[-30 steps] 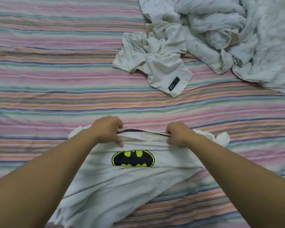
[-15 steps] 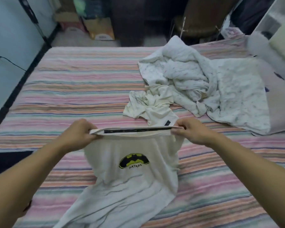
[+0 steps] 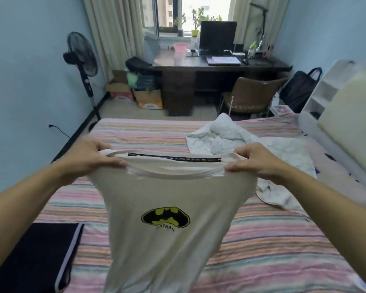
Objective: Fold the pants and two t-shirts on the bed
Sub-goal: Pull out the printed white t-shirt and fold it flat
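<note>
A cream t-shirt (image 3: 167, 199) with a black and yellow bat logo hangs in the air in front of me, over the striped bed (image 3: 273, 240). My left hand (image 3: 93, 157) grips its left shoulder and my right hand (image 3: 260, 161) grips its right shoulder, stretching the collar flat between them. Folded dark pants (image 3: 34, 256) with a white side stripe lie on the bed at the lower left. The held shirt hides the second t-shirt.
A crumpled white quilt (image 3: 237, 140) lies on the far right of the bed. Beyond the bed stand a dark desk (image 3: 199, 68) with a monitor, a brown chair (image 3: 251, 94), a standing fan (image 3: 82, 58) and cardboard boxes (image 3: 148, 98). White shelves (image 3: 325, 92) flank the right side.
Both hands have lifted the bat-logo t-shirt up off the bed by its shoulders and spread it wider. The view has tilted up from the bed to the room.
</note>
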The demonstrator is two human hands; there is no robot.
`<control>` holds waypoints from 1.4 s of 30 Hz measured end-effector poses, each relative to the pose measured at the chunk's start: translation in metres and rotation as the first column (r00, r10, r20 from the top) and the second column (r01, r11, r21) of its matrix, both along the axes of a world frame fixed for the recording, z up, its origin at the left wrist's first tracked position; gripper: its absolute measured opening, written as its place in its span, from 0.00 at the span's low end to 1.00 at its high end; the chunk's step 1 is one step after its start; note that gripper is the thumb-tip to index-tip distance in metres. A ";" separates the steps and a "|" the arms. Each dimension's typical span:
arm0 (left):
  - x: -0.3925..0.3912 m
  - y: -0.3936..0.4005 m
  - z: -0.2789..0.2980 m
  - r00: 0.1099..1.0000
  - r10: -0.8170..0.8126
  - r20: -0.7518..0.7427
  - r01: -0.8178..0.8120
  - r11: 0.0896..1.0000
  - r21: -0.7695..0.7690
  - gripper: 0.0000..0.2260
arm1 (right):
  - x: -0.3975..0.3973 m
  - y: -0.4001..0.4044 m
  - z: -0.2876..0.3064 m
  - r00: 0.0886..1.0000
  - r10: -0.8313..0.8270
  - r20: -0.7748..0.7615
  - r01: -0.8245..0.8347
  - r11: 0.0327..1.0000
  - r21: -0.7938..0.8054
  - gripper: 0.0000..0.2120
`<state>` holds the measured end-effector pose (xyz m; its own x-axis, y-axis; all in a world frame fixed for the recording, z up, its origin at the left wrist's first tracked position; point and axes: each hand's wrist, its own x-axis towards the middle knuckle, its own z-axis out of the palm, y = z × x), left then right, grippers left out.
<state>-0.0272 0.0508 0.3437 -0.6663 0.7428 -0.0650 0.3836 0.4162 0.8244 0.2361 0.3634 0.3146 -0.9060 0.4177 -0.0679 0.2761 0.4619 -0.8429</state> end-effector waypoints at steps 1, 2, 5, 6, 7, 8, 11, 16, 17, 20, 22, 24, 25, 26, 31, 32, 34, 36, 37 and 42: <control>0.002 -0.006 0.021 1.000 -0.023 -0.007 0.022 1.000 -0.017 0.15 | 0.002 -0.001 0.020 0.999 0.029 0.021 -0.029 1.000 -0.002 0.23; 0.003 -0.013 0.041 0.999 -0.047 -0.014 0.047 0.999 -0.025 0.20 | 0.004 0.000 0.038 0.998 0.053 0.033 -0.053 0.999 -0.007 0.23; 0.007 -0.032 0.098 0.993 -0.117 -0.034 0.117 0.993 -0.001 0.31 | 0.009 -0.003 0.097 0.993 0.116 0.024 -0.116 0.993 -0.011 0.16; 0.010 -0.037 0.114 0.990 -0.139 -0.038 0.140 0.990 0.014 0.32 | 0.012 -0.006 0.116 0.993 0.122 -0.009 -0.122 0.993 -0.006 0.12; 0.012 -0.042 0.128 0.987 -0.156 -0.037 0.157 0.987 0.034 0.33 | 0.014 -0.009 0.133 0.992 0.121 -0.042 -0.121 0.993 0.005 0.10; 0.014 -0.045 0.140 0.986 -0.163 -0.039 0.165 0.985 0.059 0.33 | 0.014 -0.011 0.148 0.991 0.113 -0.071 -0.112 0.993 0.022 0.11; 0.020 -0.052 0.159 0.990 -0.083 -0.114 0.101 0.983 0.155 0.34 | 0.013 -0.019 0.179 0.992 0.098 -0.086 -0.084 0.985 0.153 0.17; 0.027 -0.050 0.164 0.981 0.064 -0.183 -0.012 0.962 0.273 0.35 | 0.009 -0.027 0.200 0.981 -0.002 -0.195 0.030 0.989 0.141 0.22; 0.028 -0.049 0.164 0.977 0.080 -0.198 -0.022 0.959 0.283 0.33 | 0.008 -0.029 0.201 0.974 -0.022 -0.223 0.047 0.994 0.103 0.22; 0.027 -0.047 0.167 0.956 0.119 -0.268 -0.054 0.970 0.238 0.17 | 0.008 -0.034 0.199 0.968 -0.063 -0.243 0.066 0.998 0.003 0.18; 0.025 -0.047 0.168 0.920 0.148 -0.362 -0.071 0.973 0.218 0.13 | 0.007 -0.039 0.197 0.970 -0.072 -0.230 0.070 0.997 -0.018 0.16; 0.022 -0.050 0.168 0.917 0.170 -0.361 -0.082 0.966 0.246 0.14 | 0.004 -0.044 0.193 0.970 -0.081 -0.231 0.078 0.997 -0.023 0.16; 0.022 -0.051 0.168 0.929 0.177 -0.324 -0.087 0.958 0.274 0.13 | 0.001 -0.047 0.192 0.967 -0.086 -0.238 0.080 0.996 -0.037 0.16; 0.022 -0.053 0.168 0.940 0.187 -0.284 -0.096 0.948 0.304 0.12 | -0.002 -0.050 0.190 0.965 -0.096 -0.244 0.083 0.995 -0.064 0.15; 0.012 -0.064 0.165 0.959 0.210 -0.191 -0.138 0.932 0.335 0.09 | -0.016 -0.055 0.188 0.968 -0.093 -0.233 0.076 0.994 -0.079 0.19; 0.010 -0.067 0.162 0.958 0.201 -0.203 -0.129 0.939 0.318 0.09 | -0.018 -0.056 0.187 0.973 -0.076 -0.218 0.066 0.996 -0.053 0.18; 0.006 -0.070 0.157 0.952 0.202 -0.229 -0.127 0.943 0.306 0.10 | -0.025 -0.057 0.184 0.978 -0.060 -0.202 0.058 0.998 -0.018 0.16; -0.001 -0.070 0.155 0.954 0.201 -0.222 -0.131 0.947 0.295 0.07 | -0.034 -0.056 0.182 0.975 -0.085 -0.205 0.085 0.996 -0.009 0.15; -0.005 -0.070 0.156 0.960 0.184 -0.213 -0.124 0.956 0.266 0.05 | -0.039 -0.054 0.180 0.974 -0.100 -0.202 0.100 0.995 -0.009 0.15; -0.034 -0.058 0.164 0.966 0.117 -0.231 -0.082 0.985 0.155 0.07 | -0.062 -0.043 0.178 0.980 -0.129 -0.153 0.134 0.991 0.026 0.16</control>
<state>-0.0611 -0.0069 0.5081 -0.7205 0.6620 0.2062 0.5385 0.3470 0.7678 0.1739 0.3199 0.4927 -0.8418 0.5335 0.0818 0.2079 0.4604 -0.8631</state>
